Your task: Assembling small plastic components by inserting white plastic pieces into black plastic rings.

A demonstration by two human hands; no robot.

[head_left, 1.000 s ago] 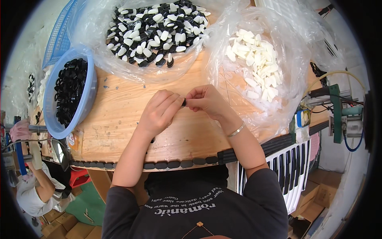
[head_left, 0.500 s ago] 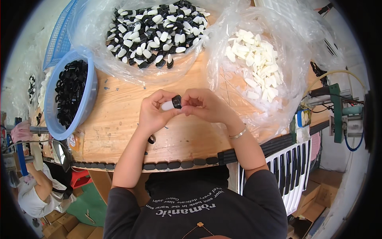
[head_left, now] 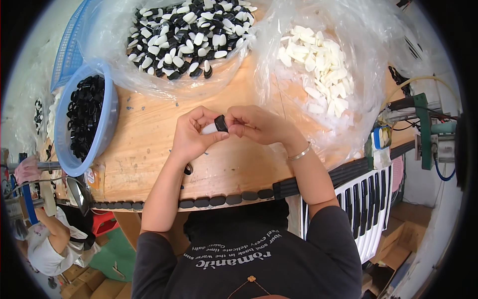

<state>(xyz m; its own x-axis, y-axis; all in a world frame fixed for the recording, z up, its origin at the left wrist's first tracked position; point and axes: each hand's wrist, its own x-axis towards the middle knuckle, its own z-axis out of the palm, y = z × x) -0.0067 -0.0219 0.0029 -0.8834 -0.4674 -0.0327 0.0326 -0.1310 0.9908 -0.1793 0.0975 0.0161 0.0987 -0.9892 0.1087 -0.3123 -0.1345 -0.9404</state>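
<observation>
Left hand has a little black-and-white piece pinched over the wooden tabletop. Right hand is right up against it, can't tell if it's gripping. Dark pads line the table edge; green floor lower left, cardboard boxes lower right.

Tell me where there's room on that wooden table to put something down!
The wooden table looks mostly bare between the light-blue basin and left forearm, and between left and right forearm, except a small black ring. It's crowded farther back: clear plastic bags hold black-and-white pieces and white pieces.
</observation>
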